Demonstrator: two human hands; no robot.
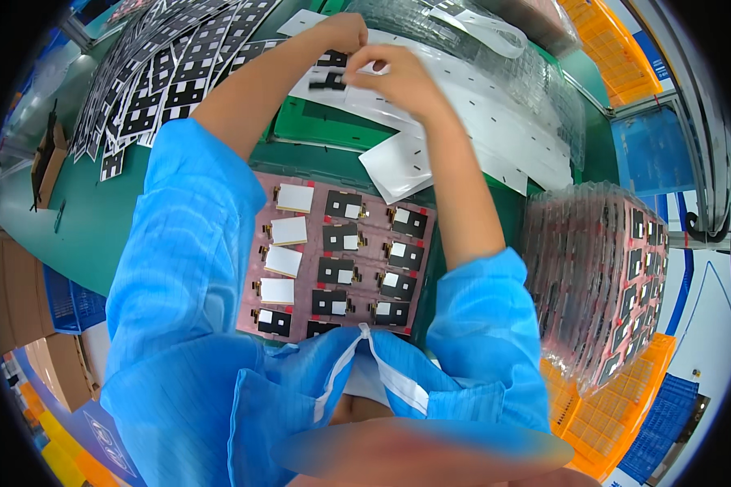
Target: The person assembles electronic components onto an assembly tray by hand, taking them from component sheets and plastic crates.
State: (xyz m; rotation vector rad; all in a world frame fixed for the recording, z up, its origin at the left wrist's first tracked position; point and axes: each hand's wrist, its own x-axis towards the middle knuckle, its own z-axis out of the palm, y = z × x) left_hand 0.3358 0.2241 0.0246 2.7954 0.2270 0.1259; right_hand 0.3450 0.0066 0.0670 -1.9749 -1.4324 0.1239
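Poised over a green bench [81, 235] with left hand [344, 34] and right hand [406, 79] curled close together (whether grasping anything, impossible to tell), beside black die-cut pieces [327, 82] on a white sheet [369, 105], probably light and easily creased, best taken by an edge.

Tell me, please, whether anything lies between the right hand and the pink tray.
Yes: a white sheet and the green panel lie between the right hand and the pink tray; no upright barrier shows.
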